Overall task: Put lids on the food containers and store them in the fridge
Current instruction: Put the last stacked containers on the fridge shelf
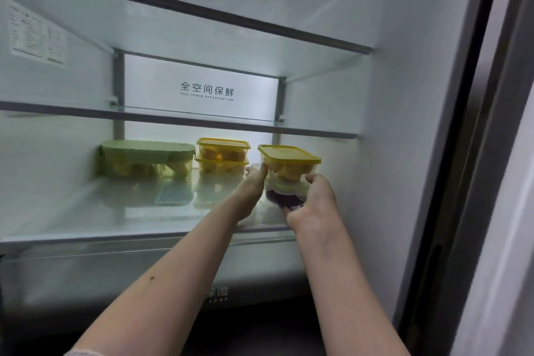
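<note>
Inside the open fridge, a clear container with a yellow lid (289, 160) sits stacked on a lower container holding dark purple food (284, 198). My left hand (251, 189) presses the stack's left side, thumb at the yellow-lidded one. My right hand (313, 202) grips the right side and the bottom of the dark container. The stack is over the right part of the lower glass shelf (115, 220); whether it rests on the shelf I cannot tell. Two more yellow-lidded containers (222, 156) stand stacked at the shelf's back. A long green-lidded container (147, 159) sits to their left.
A second glass shelf (173, 118) runs just above the containers, and another higher up. A perforated mat (173, 195) lies on the lower shelf before the green container. The fridge's right wall and door frame (462, 153) stand close to my right hand.
</note>
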`<state>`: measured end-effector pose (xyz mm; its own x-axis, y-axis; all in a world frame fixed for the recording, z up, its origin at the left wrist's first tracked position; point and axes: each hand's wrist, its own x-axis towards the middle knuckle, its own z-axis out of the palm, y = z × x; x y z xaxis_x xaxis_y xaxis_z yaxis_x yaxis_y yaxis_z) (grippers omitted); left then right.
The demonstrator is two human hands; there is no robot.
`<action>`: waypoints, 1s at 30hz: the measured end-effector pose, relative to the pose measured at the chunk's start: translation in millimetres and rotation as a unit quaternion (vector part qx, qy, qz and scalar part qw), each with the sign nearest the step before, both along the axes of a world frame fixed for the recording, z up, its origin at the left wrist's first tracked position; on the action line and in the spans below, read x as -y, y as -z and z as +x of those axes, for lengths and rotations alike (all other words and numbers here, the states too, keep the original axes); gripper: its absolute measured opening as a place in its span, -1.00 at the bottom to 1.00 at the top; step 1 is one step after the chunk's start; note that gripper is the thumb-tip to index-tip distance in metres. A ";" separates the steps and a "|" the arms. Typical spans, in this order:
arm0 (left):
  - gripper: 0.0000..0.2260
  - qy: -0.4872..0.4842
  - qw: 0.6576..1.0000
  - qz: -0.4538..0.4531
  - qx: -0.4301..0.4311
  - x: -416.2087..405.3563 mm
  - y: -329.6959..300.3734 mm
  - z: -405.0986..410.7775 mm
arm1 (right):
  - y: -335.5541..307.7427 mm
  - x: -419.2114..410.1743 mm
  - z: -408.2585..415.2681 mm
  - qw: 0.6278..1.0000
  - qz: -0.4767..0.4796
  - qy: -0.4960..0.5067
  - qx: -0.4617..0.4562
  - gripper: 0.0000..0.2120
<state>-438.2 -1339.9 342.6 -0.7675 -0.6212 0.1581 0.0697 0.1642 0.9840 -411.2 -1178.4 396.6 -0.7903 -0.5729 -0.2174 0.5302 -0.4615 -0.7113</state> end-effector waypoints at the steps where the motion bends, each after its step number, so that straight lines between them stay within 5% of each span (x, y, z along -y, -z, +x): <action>1: -0.04 0.005 1.000 -0.008 0.002 2.8 0.1 -1.0 | -0.1 1.1 -2.2 1.000 -0.002 -0.002 0.000 -0.77; 6: -0.57 -0.003 0.998 -0.053 0.032 6.7 -9.9 12.5 | 5.1 9.1 -12.2 1.000 0.004 -0.004 -0.031 -0.77; 9: -0.72 0.023 0.999 -0.032 0.035 8.6 -11.9 19.3 | 10.8 16.1 -15.9 0.999 0.002 -0.013 -0.052 -0.72; 15: -0.46 0.084 0.985 -0.128 0.084 -17.2 -20.1 38.4 | 25.1 20.7 -34.6 0.955 0.184 0.036 -0.230 -0.91; 18: -0.39 0.083 0.986 -0.132 0.067 -25.8 -22.6 37.0 | 28.0 24.6 -50.0 0.917 0.253 0.114 -0.287 -0.62; 22: -0.64 0.056 0.977 -0.189 0.075 -25.9 -23.9 27.7 | 26.9 38.1 -59.8 0.921 0.230 0.084 -0.302 -0.61; 30: -0.65 0.018 0.956 -0.260 0.137 -6.4 -25.2 6.6 | 22.5 69.9 -70.8 0.953 0.160 0.076 -0.244 -0.58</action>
<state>-431.6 -1333.5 367.8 -0.8433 -0.4862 0.2290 -0.1643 0.6390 0.7515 -482.1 -1248.3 374.2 -0.9107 -0.4095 0.0536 0.0436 -0.2244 -0.9735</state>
